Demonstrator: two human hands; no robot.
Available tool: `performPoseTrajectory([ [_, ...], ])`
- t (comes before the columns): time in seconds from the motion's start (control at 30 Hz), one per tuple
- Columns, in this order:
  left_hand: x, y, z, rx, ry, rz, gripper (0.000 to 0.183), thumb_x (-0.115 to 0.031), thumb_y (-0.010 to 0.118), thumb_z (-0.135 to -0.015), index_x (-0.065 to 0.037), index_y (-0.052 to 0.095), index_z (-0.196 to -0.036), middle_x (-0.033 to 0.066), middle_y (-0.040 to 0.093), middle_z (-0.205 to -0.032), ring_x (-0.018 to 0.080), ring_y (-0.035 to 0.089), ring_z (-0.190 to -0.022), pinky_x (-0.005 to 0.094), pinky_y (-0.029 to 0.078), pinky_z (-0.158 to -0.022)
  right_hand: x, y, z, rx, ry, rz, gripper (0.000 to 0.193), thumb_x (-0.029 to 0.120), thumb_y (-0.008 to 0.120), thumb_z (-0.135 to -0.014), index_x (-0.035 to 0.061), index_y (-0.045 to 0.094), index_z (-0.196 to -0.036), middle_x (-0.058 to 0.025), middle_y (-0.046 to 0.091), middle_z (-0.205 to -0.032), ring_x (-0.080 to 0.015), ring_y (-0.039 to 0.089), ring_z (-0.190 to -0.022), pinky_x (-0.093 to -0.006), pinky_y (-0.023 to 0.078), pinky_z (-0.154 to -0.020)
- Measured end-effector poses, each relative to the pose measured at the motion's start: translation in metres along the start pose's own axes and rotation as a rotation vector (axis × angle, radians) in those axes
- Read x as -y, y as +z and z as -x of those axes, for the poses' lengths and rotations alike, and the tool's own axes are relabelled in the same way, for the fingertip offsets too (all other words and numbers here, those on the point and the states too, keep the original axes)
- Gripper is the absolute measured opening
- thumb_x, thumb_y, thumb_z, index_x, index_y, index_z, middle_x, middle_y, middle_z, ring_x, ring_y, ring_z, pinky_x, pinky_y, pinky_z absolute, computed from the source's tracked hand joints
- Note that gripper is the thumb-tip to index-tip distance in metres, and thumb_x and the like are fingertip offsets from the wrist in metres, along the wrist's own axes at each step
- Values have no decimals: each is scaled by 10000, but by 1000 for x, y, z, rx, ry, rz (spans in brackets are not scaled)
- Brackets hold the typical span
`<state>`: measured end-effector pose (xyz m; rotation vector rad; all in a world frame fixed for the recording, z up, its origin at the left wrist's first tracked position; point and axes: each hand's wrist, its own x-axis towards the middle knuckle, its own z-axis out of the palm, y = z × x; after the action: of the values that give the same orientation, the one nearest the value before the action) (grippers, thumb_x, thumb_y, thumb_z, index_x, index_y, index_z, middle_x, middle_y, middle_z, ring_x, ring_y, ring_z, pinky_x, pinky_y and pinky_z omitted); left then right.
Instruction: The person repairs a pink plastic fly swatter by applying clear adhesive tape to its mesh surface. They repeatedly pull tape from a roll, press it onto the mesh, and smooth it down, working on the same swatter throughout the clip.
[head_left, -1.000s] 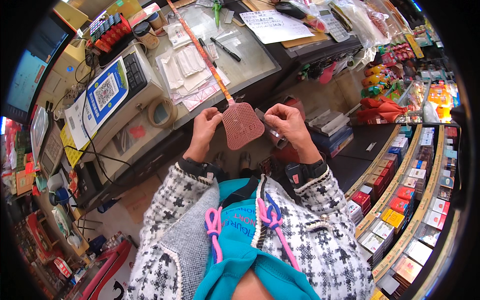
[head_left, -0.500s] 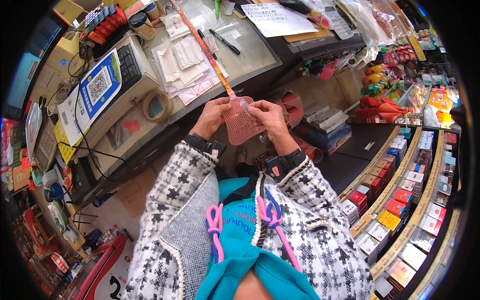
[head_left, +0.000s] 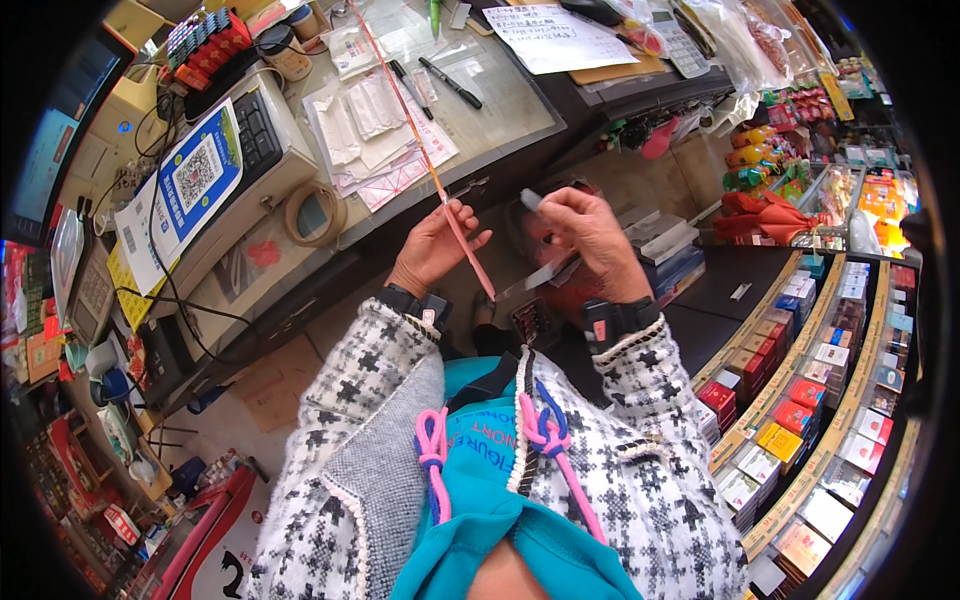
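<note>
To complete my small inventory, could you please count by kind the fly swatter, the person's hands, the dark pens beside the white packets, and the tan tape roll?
Fly swatter: 1
Hands (left hand, right hand): 2
Dark pens beside the white packets: 2
Tan tape roll: 1
Total: 6

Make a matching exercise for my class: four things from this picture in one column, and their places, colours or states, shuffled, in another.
Things:
1. swatter
2. clear strip
3. calculator
4. tape roll

Descriptions:
A. tan and ring-shaped
B. in the right hand
C. right of the written sheet
D. edge-on, at the left hand

Pairs: 1-D, 2-B, 3-C, 4-A
</note>
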<state>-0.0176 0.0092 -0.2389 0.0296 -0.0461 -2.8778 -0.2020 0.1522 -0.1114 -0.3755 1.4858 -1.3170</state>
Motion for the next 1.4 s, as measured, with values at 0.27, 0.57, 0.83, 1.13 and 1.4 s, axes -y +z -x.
performPoseTrajectory([
  [0.27,16,-1,6,-257,-10,9,360,-317,512,-988,-3,535,-1162,119,609,-1042,261,616,-962,390,523,-888,-42,74,-3,158,22,15,171,188,698,-879,30,652,-925,21,600,-809,-37,545,-637,-175,476,-560],
  [0.57,-11,5,26,-349,-32,-150,501,-390,335,-1043,43,540,-1190,167,613,-1169,261,610,-1063,375,503,-944,-49,61,-3,49,-3,140,170,181,696,-884,21,661,-931,19,615,-783,-39,536,-617,-183,449,-548],
  [0.83,-15,3,15,-347,-10,-392,568,-448,311,-1035,48,505,-1231,122,617,-1134,211,619,-1013,347,514,-907,-59,78,-14,-219,-60,-109,115,118,705,-865,7,677,-881,26,600,-683,-21,494,-535,-175,412,-464],
  [1.13,-4,2,9,-524,72,-716,376,-303,489,-1006,53,571,-1097,88,658,-945,155,644,-832,292,525,-769,-70,84,-20,-399,-115,-177,104,93,711,-856,0,684,-895,11,632,-723,-32,524,-565,-174,425,-485],
  [1.4,-3,24,10,-571,49,-902,202,-37,683,-850,58,608,-1011,88,660,-920,147,635,-800,264,514,-755,-71,74,-17,-382,-179,-220,126,80,712,-855,13,675,-955,-5,668,-778,-36,557,-591,-173,461,-514],
])
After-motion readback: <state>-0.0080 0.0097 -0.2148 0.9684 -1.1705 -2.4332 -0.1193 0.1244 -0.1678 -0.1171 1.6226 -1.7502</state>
